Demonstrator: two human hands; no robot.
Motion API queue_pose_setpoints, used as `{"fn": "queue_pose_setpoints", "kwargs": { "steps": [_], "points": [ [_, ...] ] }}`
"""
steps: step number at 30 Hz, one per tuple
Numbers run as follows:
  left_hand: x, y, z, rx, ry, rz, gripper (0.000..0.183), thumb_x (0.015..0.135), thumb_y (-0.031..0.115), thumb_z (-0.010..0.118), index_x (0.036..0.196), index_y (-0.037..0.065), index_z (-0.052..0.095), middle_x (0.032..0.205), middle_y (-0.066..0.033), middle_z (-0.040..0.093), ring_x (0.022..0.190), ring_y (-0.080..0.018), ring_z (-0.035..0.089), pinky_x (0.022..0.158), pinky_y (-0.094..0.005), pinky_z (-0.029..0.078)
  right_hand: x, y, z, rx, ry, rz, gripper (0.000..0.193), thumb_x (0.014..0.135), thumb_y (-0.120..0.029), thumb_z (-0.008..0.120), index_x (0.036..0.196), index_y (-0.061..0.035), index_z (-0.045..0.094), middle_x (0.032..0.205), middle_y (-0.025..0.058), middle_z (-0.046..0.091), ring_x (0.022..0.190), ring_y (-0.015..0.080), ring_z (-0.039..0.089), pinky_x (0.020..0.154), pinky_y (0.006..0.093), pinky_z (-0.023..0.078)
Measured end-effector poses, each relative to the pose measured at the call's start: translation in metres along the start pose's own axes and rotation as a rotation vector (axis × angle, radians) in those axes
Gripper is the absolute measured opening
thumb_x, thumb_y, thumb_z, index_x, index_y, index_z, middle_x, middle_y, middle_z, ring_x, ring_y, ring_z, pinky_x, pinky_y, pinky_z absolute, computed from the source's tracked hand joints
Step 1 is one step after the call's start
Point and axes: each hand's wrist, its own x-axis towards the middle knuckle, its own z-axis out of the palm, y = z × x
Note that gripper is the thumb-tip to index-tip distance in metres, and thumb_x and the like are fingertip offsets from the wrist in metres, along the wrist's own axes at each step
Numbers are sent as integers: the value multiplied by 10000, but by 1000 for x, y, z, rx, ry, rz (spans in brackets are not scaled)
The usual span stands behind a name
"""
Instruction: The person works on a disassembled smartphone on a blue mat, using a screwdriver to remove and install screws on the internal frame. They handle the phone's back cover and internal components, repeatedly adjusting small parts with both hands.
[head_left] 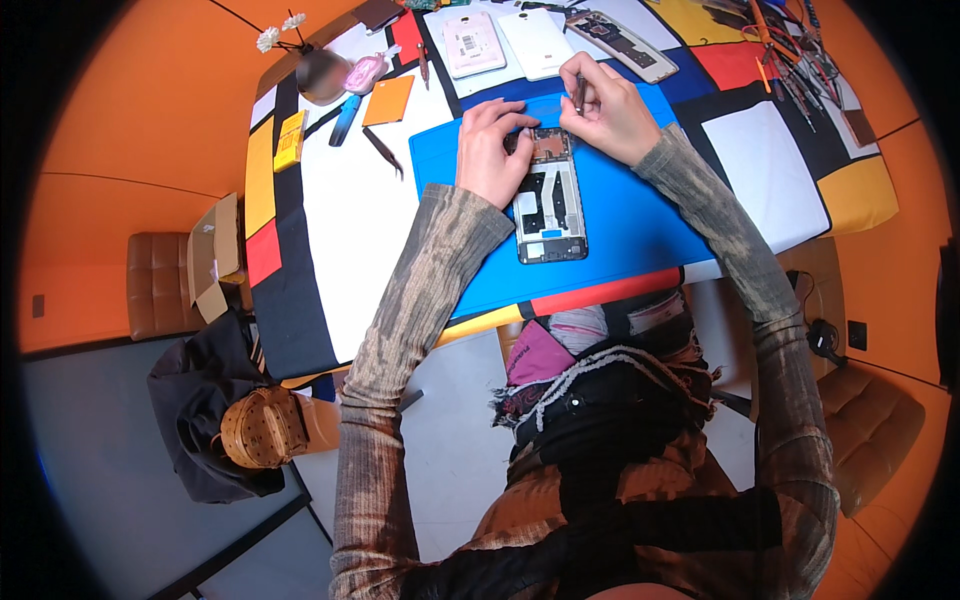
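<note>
A smartphone with its back off lies on a blue mat, its inner parts showing. My left hand grips the phone's far left corner, the thumb resting on its upper part and the fingers curled along the far edge. Just beyond the phone's far right corner, my right hand is closed in a pinch. A slim dark tool stands nearly upright in its fingers; its tip is hidden, so I cannot tell its kind.
Beyond the mat lie a pinkish phone back, a white phone back and another opened phone. Tweezers, an orange card and a yellow box sit left. Several hand tools crowd the far right.
</note>
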Motion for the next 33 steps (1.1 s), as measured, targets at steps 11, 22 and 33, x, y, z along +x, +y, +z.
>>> {"fn": "queue_pose_setpoints", "kwargs": {
  "steps": [11, 22, 33],
  "points": [
    [0, 2, -1, 5, -15, -7, 213, 793, 121, 583, 956, 71, 711, 1144, -94, 629, 1173, -291, 476, 1021, -407, 356, 0, 0, 0, -19, 0, -27, 193, 752, -94, 636, 875, -113, 489, 592, -25, 473, 600, 130, 493, 563, 280, 437],
    [0, 1, 0, 6, -10, 2, 210, 795, 126, 584, 953, 65, 707, 1138, -95, 631, 1166, -295, 483, 1017, -410, 360, 0, -2, -1, -26, -26, -31, 180, 761, -96, 631, 877, -114, 494, 582, -24, 469, 598, 134, 488, 569, 284, 438],
    [1, 0, 0, 8, -14, 4, 211, 781, 112, 590, 950, 62, 707, 1134, -99, 633, 1161, -295, 486, 1010, -407, 364, -1, -3, -9, -77, -96, -174, 243, 721, -3, 596, 940, -27, 491, 799, 30, 486, 765, 131, 488, 558, 237, 416]
  ]
}}
